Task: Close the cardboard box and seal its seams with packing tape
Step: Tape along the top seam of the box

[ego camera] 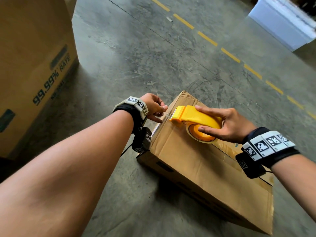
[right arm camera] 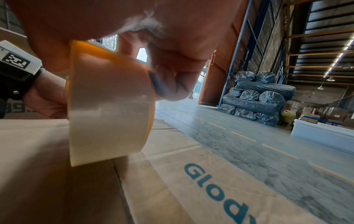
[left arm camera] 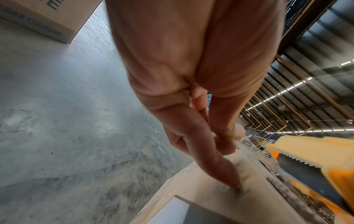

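The closed cardboard box (ego camera: 196,165) lies on the concrete floor; its top (right arm camera: 47,181) carries blue lettering. My right hand (ego camera: 199,118) grips the yellow tape dispenser (ego camera: 193,115) with its clear tape roll (right arm camera: 109,103) standing on the box top, blade towards the far left edge. A short clear strip of tape (ego camera: 164,117) runs from the blade to my left hand (ego camera: 161,113), whose thumb and fingers pinch the tape end at that edge. In the left wrist view the index fingertip (left arm camera: 236,185) touches the box top, beside the dispenser's serrated blade (left arm camera: 298,159).
A tall printed carton (ego camera: 34,65) stands to the left. A white bin (ego camera: 282,23) sits at the far right beyond a dashed yellow floor line (ego camera: 230,55). Stacked black bags (right arm camera: 256,100) lean against a blue frame in the distance.
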